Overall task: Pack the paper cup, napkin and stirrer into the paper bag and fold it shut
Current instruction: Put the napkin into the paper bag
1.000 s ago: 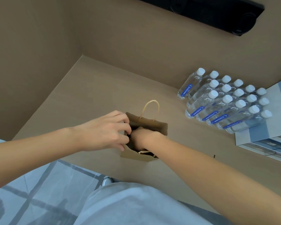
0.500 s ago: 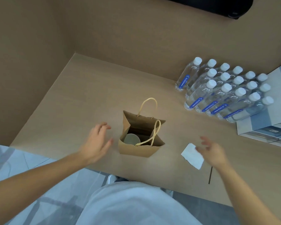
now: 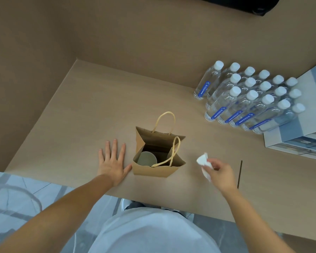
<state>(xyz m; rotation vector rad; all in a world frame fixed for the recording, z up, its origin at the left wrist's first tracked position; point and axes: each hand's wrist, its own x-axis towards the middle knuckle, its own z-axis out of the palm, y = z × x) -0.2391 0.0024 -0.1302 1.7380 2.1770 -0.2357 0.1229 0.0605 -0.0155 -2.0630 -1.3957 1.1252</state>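
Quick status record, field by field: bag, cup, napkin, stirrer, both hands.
bag: paper bag upright on table, mouth open
cup: paper cup inside the bag
napkin: napkin pinched in right hand, outside the bag
stirrer: stirrer flat on table, right of that hand, untouched
left hand: left hand open, flat on table beside bag
fold: not yet done

Hidden and cut-off parts

The paper cup point(image 3: 146, 159) shows only its rim inside the paper bag point(image 3: 158, 171); the right hand point(image 3: 220, 173) covers part of the napkin point(image 3: 203, 159); the boxes point(image 3: 299, 139) run off the right edge.
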